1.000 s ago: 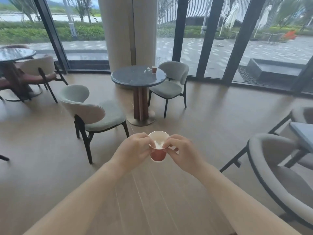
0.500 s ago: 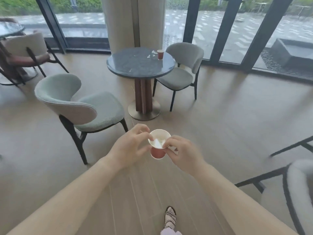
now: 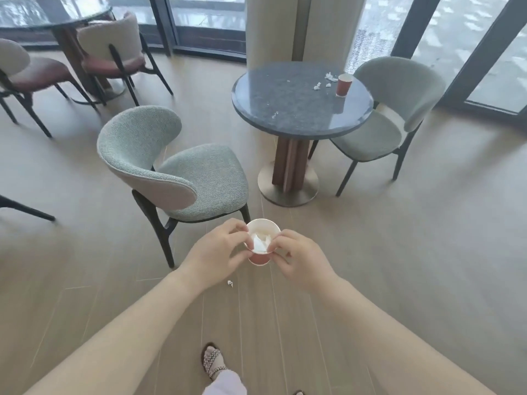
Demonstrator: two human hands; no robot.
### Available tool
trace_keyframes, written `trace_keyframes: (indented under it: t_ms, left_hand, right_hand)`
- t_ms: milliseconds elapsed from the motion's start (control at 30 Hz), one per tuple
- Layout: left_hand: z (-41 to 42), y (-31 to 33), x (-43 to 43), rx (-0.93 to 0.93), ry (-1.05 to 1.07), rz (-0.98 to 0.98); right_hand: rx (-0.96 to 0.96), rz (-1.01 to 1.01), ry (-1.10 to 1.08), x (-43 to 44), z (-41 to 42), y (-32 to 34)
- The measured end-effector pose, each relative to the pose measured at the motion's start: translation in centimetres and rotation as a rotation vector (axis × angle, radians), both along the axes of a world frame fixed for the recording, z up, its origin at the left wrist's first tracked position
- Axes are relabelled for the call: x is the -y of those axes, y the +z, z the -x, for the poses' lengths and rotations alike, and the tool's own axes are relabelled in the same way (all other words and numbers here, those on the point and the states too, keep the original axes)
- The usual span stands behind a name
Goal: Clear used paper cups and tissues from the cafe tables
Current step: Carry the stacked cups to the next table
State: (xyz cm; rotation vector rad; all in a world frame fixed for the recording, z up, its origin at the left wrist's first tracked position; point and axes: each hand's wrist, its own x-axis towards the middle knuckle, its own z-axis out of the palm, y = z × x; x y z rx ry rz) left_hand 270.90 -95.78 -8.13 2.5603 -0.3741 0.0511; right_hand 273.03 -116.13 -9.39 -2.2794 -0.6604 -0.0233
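I hold a red paper cup point(image 3: 260, 259) in front of me above the floor, with white tissue point(image 3: 260, 243) stuffed inside it. My left hand point(image 3: 218, 253) pinches the cup's left rim. My right hand point(image 3: 302, 259) pinches the right rim and the tissue edge. Ahead stands a round dark table point(image 3: 285, 109) with another red paper cup point(image 3: 343, 85) near its far right edge. Several small tissue scraps point(image 3: 322, 85) lie beside that cup. One tissue scrap point(image 3: 229, 283) lies on the floor below my left wrist.
A grey-green chair point(image 3: 176, 172) stands left of the table and another chair point(image 3: 385, 121) on its right. A second table with red-seated chairs point(image 3: 114, 58) sits at the far left. A pillar point(image 3: 299, 27) and glass doors stand behind. My sandalled foot point(image 3: 212, 360) shows below.
I have walked closer to the round table and the view has tilted down. Both hands keep hold of the cup with tissue. A tissue scrap now shows on the floor.
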Motion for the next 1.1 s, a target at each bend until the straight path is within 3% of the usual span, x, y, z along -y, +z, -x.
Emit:
trace_keyframes:
  t_ms: [233,467,733,1100]
  left_hand:
    - [-7.9,-5.1,-4.6,-0.025,-0.064,0.017]
    - [-14.0,-16.6,-6.3,-0.084,0.014,0.037]
    - [-19.5,-39.2,-7.7,-0.116,0.065,-0.039]
    - [-24.0,-66.1,-11.2,-0.254,-0.067,-0.279]
  right_hand:
    - [-0.034,-0.022,-0.081,-4.7,-6.5,-5.4]
    - [-0.083,0.022,-0.074,-6.1,-13.2,-15.3]
    - [-0.059,0.055,0.002,-7.5,-20.4,-37.8]
    - [0.018,0.060,0.052,-10.0,-24.8,-66.7]
